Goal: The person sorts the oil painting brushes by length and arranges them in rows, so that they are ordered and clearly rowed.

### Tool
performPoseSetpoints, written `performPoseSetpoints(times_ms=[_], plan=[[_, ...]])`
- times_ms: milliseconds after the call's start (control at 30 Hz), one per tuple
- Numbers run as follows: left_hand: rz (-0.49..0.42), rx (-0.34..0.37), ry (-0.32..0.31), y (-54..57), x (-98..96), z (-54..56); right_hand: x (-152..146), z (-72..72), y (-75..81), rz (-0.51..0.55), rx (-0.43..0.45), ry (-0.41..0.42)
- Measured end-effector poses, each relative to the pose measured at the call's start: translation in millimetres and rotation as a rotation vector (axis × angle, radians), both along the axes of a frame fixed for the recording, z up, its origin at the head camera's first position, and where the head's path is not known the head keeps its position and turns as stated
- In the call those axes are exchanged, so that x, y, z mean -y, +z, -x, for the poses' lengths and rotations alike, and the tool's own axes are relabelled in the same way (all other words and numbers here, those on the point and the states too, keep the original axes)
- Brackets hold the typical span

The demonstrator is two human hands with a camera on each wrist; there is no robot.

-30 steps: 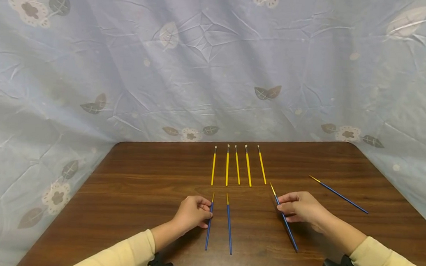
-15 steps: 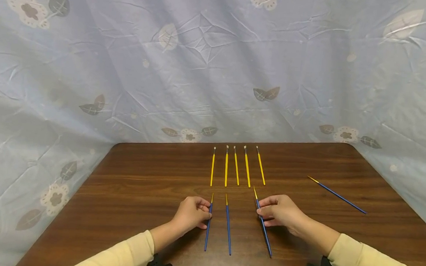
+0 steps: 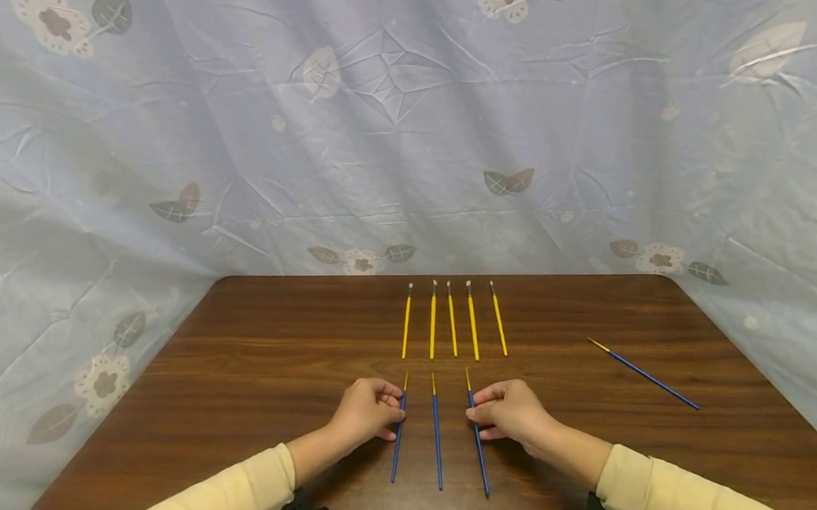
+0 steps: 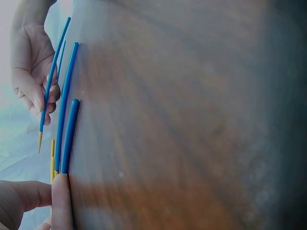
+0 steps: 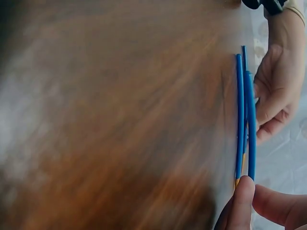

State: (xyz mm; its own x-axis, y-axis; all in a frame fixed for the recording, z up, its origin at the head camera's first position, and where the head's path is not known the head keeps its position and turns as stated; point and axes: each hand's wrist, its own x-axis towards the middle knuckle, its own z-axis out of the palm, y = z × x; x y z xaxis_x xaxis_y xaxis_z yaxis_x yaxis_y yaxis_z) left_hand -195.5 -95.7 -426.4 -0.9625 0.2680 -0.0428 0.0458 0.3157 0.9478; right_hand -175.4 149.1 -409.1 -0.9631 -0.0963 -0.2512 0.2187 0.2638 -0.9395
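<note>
Three blue paintbrushes with gold tips stand side by side in the head view, tips pointing away. My left hand (image 3: 362, 411) holds the leftmost paintbrush (image 3: 396, 456) between thumb and fingers, low at the table. Between the hands lies the middle paintbrush (image 3: 437, 439), untouched. My right hand (image 3: 513, 414) pinches the rightmost paintbrush (image 3: 482, 459) near its upper half; its tip leans slightly left. The left wrist view shows this pinched paintbrush (image 4: 52, 79) raised off the wood. In the right wrist view, its handle (image 5: 251, 129) rises from between thumb and finger.
A row of several yellow paintbrushes (image 3: 433, 328) lies behind the blue ones. Farther right, another blue paintbrush (image 3: 645, 374) lies slanted on the brown wooden table (image 3: 290, 318). A floral cloth (image 3: 387, 151) hangs along the back and sides.
My right hand has carried its blue paintbrush leftward, closer to the middle one, and the brush has turned more upright in the head view. The left hand has stayed in place.
</note>
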Motion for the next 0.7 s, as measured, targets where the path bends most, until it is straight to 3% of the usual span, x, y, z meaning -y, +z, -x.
performPoseSetpoints(times_ms=[333, 700], plan=[[-0.006, 0.001, -0.005, 1.1, 0.4, -0.6, 9, -0.4, -3.7, -0.07, -0.074, -0.021], [-0.003, 0.001, -0.006, 0.8, 0.7, -0.1, 11, -3.8, -5.0, -0.111, -0.148, 0.023]])
